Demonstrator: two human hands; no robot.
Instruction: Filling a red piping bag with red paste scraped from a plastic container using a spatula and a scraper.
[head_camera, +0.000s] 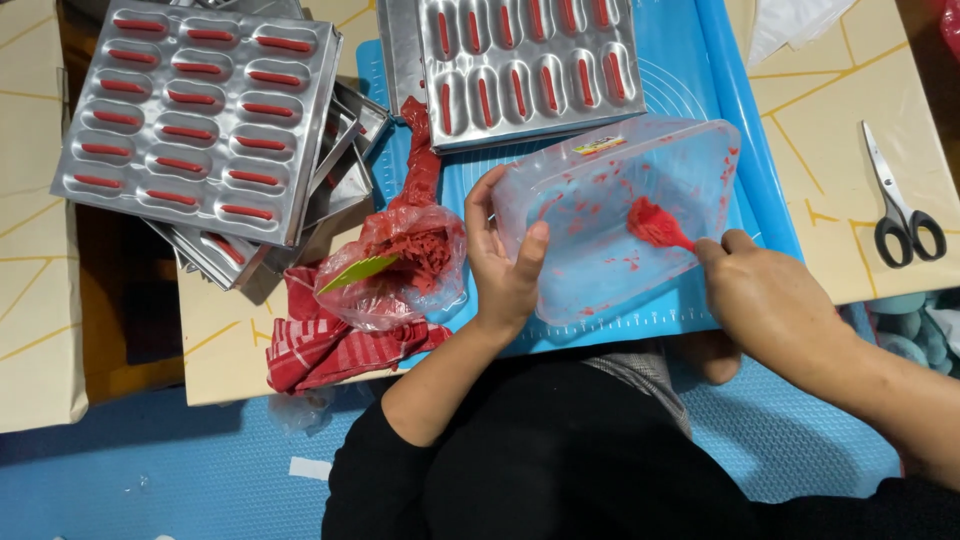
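My left hand (503, 258) grips the near left wall of a clear plastic tub (610, 215) and tilts it on the blue silicone mat (560, 170). The tub's inside is smeared with red paste. Inside the tub, the red bristles of a small brush (657, 225) press against the bottom, with my right hand (765, 295) shut on its handle at the tub's right rim. Most of the handle is hidden by my fingers.
A clear bag of red shreds (405, 262) lies on a red striped cloth (325, 345) left of my left hand. Metal mould trays with red-filled oval cavities sit at back left (200, 110) and back centre (530, 65). Scissors (900, 205) lie far right.
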